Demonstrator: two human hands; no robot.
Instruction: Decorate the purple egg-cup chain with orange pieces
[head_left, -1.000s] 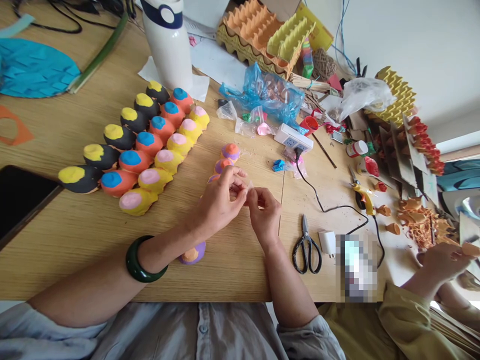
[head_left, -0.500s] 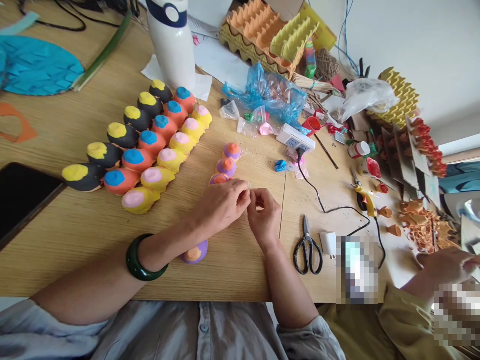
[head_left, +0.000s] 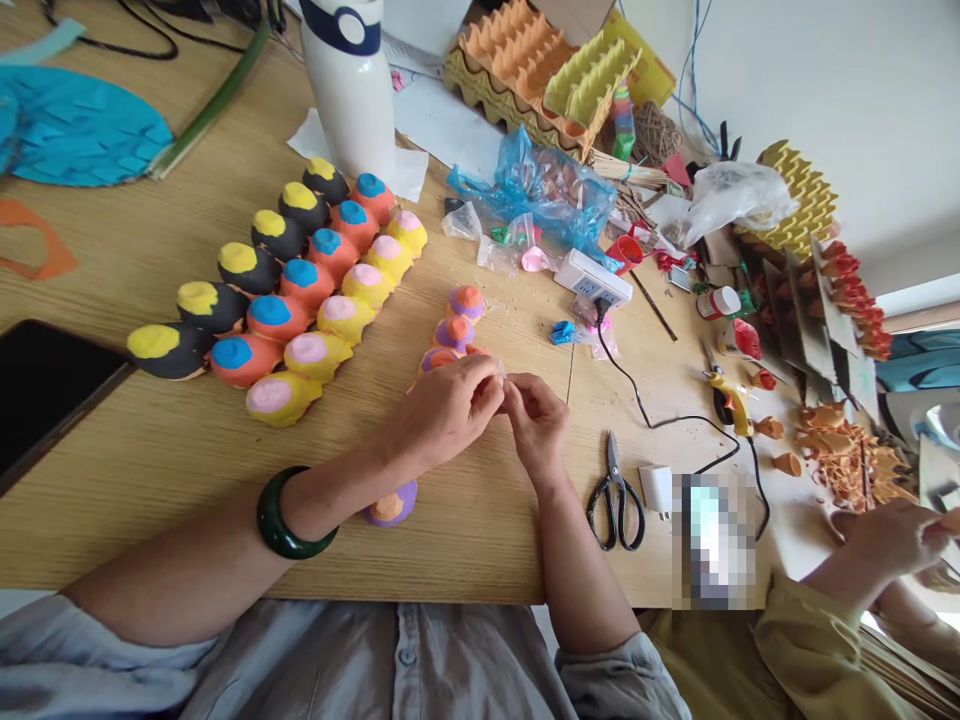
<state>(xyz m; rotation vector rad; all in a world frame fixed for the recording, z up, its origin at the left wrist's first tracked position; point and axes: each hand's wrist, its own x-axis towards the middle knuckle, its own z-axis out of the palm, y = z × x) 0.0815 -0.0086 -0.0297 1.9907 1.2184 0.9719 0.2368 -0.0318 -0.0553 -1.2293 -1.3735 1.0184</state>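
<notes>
My left hand, with a dark green bangle on its wrist, is closed in a pinch over a row of purple and orange clay-covered cups. Against its fingertips press those of my right hand, also pinched. Whatever lies between the fingertips is too small to make out. My left hand and forearm hide the middle of the purple row; one purple cup shows below the forearm. To the left stand rows of black-and-yellow cups, orange-and-blue cups and yellow-and-pink cups.
Black scissors, a white charger and a power strip lie right of my hands. A white bottle stands behind the cups. A dark phone lies left. Another person's hand is at far right.
My hands stay pinched together, with the right fingers shifted slightly. A bit more orange shows beside my left knuckles. The other person's hand has moved a little.
</notes>
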